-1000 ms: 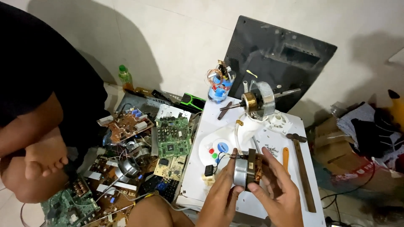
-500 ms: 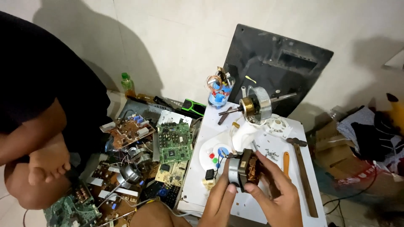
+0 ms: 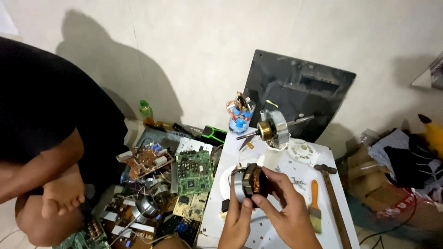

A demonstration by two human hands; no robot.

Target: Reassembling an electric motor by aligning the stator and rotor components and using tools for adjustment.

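At the far left a person in a black shirt [image 3: 41, 101] crouches on the floor, one bare foot [image 3: 62, 196] showing. Circuit boards [image 3: 194, 173] lie heaped beside the white table's [image 3: 341, 233] left edge, with a green bottle [image 3: 146, 112] by the wall behind them. The left hand [image 3: 237, 219] and right hand [image 3: 284, 210] are both closed around a small electric motor [image 3: 251, 182], held just above the table's near edge, left fingers on its metal end, right fingers over its copper windings. Toward the far edge stands another motor [image 3: 272, 127] with a shaft, a white round cover [image 3: 302, 151] beside it. A paintbrush [image 3: 314, 203] and a hammer [image 3: 334, 198] lie along the right edge.
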